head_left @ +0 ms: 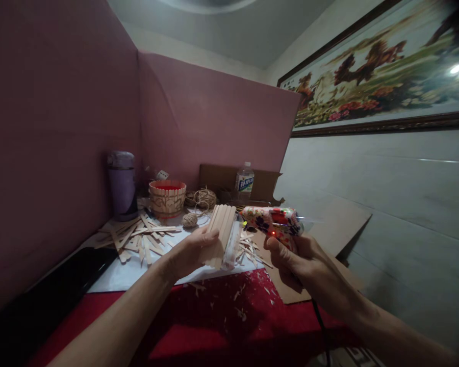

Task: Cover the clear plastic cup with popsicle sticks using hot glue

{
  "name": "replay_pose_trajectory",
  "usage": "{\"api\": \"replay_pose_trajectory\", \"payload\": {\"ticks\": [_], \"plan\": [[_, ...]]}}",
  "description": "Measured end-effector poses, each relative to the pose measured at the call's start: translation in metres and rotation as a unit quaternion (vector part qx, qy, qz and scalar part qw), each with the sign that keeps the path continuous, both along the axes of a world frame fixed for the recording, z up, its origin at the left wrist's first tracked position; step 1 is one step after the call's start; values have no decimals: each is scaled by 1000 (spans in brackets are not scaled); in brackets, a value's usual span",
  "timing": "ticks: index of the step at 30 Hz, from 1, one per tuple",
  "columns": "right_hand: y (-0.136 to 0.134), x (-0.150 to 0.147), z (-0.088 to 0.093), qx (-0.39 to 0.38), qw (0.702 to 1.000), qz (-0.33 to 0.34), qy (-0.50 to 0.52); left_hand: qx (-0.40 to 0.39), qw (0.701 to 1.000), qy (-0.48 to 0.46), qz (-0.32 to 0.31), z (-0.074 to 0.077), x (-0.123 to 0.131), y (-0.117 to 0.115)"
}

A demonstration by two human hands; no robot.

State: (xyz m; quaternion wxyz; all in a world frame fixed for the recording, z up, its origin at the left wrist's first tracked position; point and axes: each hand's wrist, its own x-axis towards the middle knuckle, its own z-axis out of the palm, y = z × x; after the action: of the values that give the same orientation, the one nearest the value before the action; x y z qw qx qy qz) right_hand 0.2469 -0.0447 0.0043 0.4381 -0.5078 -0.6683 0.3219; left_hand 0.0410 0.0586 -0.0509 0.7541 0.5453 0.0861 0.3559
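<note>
My left hand [197, 250] grips a clear plastic container [234, 244] whose near side is covered by a row of upright wooden craft sticks [224, 224]. The thumb lies across the sticks; the other fingers are hidden behind. In my right hand [296, 257] is a hot glue gun [273, 220] with a floral pattern, a small red light glowing on it. Its nozzle points left, close to the right side of the container. A clear glue stick pokes out of its back end, and a dark cord [320, 326] hangs below.
Loose craft sticks [137, 237] lie piled on white paper at left. Behind stand a purple tumbler [122, 186], a stick-covered pot [167, 199], twine balls [190, 220] and a plastic bottle [245, 183]. Cardboard [290, 285] lies at right; wood scraps dot the red cloth [214, 326].
</note>
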Motion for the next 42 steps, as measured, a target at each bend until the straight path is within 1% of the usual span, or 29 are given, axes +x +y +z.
{"api": "replay_pose_trajectory", "payload": {"ticks": [10,19,24,26,29,34,37,42], "plan": [[0,-3,2,-9,1000,-5,-10,-14,999,34,17,1,0,0],[0,-3,2,-4,1000,-1,-13,-2,999,40,25,2,0,0],[-1,-3,3,-1,1000,-13,-19,-7,999,36,16,3,0,-1],[-1,-2,2,-1,1000,-12,-17,-13,999,40,23,3,0,-2],[0,0,-1,-1,1000,-5,-5,-22,998,46,39,2,0,-2],[4,1,-5,-8,1000,-3,19,-23,999,29,17,1,0,-2],[7,1,-8,-17,999,-6,39,-33,999,25,22,0,0,-1],[10,1,-11,-2,998,0,66,-53,998,15,22,-2,-1,-1]]}}
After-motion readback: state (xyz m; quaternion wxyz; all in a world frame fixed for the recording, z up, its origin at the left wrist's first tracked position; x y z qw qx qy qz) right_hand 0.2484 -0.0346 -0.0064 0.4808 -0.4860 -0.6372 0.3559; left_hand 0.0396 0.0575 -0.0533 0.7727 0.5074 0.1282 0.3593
